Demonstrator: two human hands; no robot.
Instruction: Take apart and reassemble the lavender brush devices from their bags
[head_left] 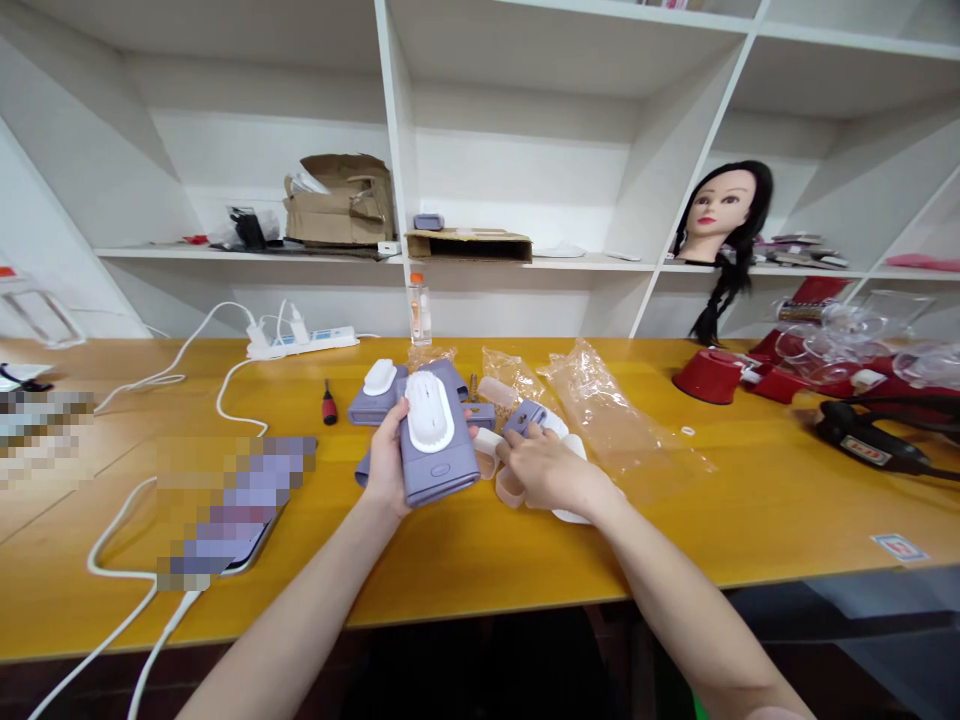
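Note:
My left hand (388, 460) is wrapped round the side of a purple-grey plastic housing (442, 468), lifted above the table and tilted. A white oval piece with a scalloped rim (430, 415) sits on its upper face, and an oval button mark shows below that. My right hand (551, 468) reaches into a pile of loose parts, fingers bent downward. Its fingertips are at a small purple-grey plastic part (525, 417) and pale translucent cups (510, 488); what they pinch is hidden. Behind my left hand lies another purple-grey housing with a white oval piece (379, 377).
A red-and-black screwdriver (329, 404) lies left of the housings. Clear plastic bags (615, 410) spread behind and right of the pile. A phone (247, 510) with white cables is at left, near a power strip (304, 343). Red devices (709, 376) stand at right.

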